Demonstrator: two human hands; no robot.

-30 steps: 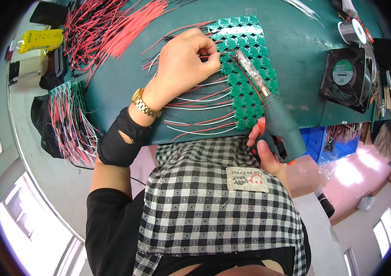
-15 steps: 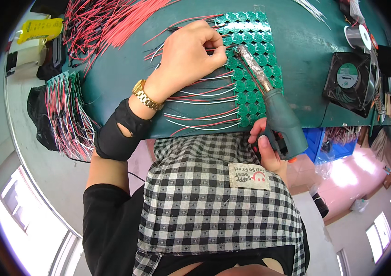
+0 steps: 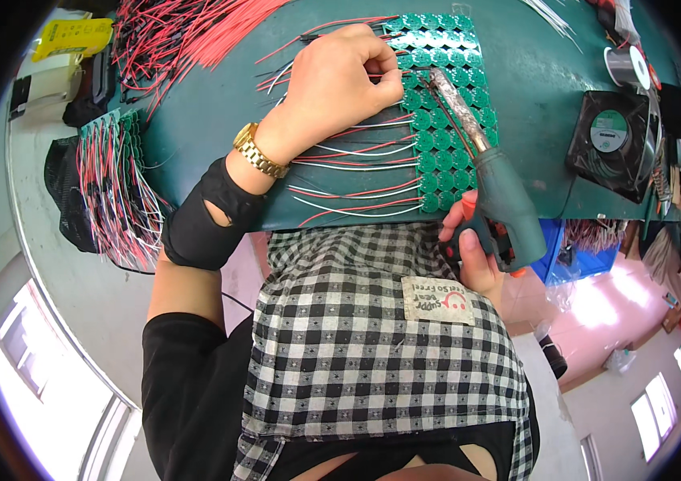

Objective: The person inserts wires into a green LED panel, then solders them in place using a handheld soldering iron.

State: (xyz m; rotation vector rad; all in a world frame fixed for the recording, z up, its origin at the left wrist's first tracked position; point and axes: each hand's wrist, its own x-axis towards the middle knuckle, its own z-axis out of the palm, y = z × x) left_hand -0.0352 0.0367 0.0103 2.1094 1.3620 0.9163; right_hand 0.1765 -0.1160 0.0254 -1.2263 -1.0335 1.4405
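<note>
A green panel of small round circuit boards (image 3: 446, 120) lies on the dark green table (image 3: 533, 120). Red, white and black wires (image 3: 356, 180) run from its left edge. My left hand (image 3: 340, 80), with a gold watch on the wrist, pinches a thin wire against the panel's upper left part. My right hand (image 3: 468, 248) grips the handle of a grey-green soldering gun (image 3: 493, 192) at the table's near edge. The gun's burnt tip (image 3: 436, 80) rests on the panel just right of my left fingers.
A heap of loose red and black wires (image 3: 188, 32) lies at the back left. Finished wired boards (image 3: 116, 176) hang over the left edge. A black fan (image 3: 609, 136) and a solder spool (image 3: 627, 66) stand at the right. A yellow object (image 3: 76, 34) sits far left.
My left hand has slid right and up along the panel with the wire. The soldering gun's tip has followed it upward to the same spot.
</note>
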